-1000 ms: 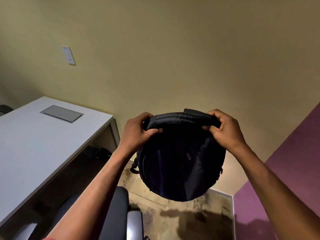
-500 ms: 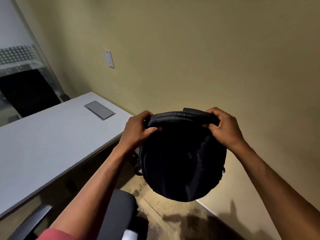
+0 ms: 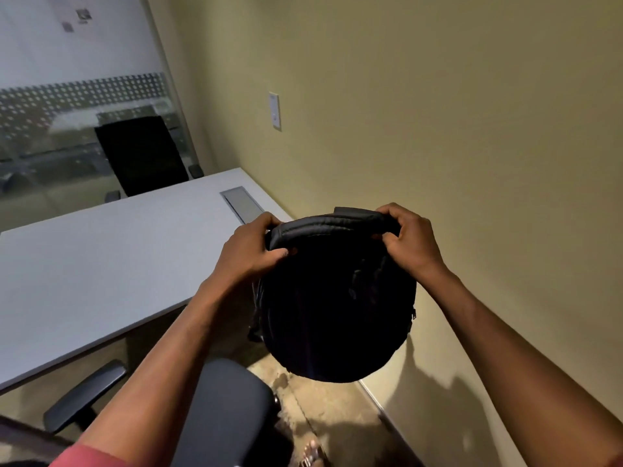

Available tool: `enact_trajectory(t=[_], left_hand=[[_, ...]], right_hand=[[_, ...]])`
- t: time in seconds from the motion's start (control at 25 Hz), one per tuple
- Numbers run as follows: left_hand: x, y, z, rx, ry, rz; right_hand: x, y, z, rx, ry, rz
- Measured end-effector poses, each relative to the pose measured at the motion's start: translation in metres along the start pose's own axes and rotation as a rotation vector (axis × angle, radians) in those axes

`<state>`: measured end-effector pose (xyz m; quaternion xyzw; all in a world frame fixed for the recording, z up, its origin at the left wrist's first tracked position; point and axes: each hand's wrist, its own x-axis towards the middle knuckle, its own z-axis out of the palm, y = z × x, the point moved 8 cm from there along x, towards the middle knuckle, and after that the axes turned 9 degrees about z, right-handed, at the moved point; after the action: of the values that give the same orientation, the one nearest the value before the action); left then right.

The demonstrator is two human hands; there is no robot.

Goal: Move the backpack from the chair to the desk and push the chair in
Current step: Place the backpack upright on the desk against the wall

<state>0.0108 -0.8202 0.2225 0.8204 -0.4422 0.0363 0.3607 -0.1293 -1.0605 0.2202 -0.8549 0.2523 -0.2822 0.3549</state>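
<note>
A black backpack (image 3: pixel 333 308) hangs in the air in front of me, held by its top edge. My left hand (image 3: pixel 251 249) grips the top's left end and my right hand (image 3: pixel 409 239) grips its right end. The backpack is just past the right corner of the white desk (image 3: pixel 101 264), above the floor. Below it, the black chair (image 3: pixel 222 409) stands pulled out from the desk, its armrest (image 3: pixel 82 396) at lower left. My left arm crosses over the chair's seat.
A grey cable hatch (image 3: pixel 242 203) sits in the desk near the wall. A second black chair (image 3: pixel 143 155) stands at the desk's far side before a glass partition. The beige wall (image 3: pixel 438 129) with a switch plate (image 3: pixel 274 111) runs close on the right.
My view has swung left, bringing more of the desk, the far chair and the glass partition into sight. The backpack stays in both hands, now nearer the desk's corner.
</note>
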Motion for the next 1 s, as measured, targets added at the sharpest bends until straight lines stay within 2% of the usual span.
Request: enact_trajectory(t=[0.28,0.44,0.6,0.8,0.84,0.96,1.0], left_hand=[[0.058,-0.064,-0.019,0.073,0.035,-0.087],[0.097,-0.101,-0.040,0.062,0.158,-0.130],[0.142,-0.133,-0.063,0.099,0.287,-0.185],[0.185,-0.159,-0.084,0.149,0.448,-0.251],[0.192,-0.161,-0.088,0.156,0.484,-0.264],[0.212,-0.173,-0.097,0.179,0.589,-0.328],[0.219,-0.177,-0.098,0.177,0.618,-0.340]], right_hand=[[0.106,-0.028,0.074,0.046,-0.086,-0.096],[0.171,-0.047,0.118,0.074,-0.115,-0.097],[0.233,-0.062,0.157,0.104,-0.057,-0.034],[0.267,-0.082,0.191,0.074,0.004,0.076],[0.271,-0.089,0.202,0.114,-0.070,0.094],[0.278,-0.119,0.253,0.361,-0.492,0.168],[0.283,-0.129,0.267,0.414,-0.579,0.176]])
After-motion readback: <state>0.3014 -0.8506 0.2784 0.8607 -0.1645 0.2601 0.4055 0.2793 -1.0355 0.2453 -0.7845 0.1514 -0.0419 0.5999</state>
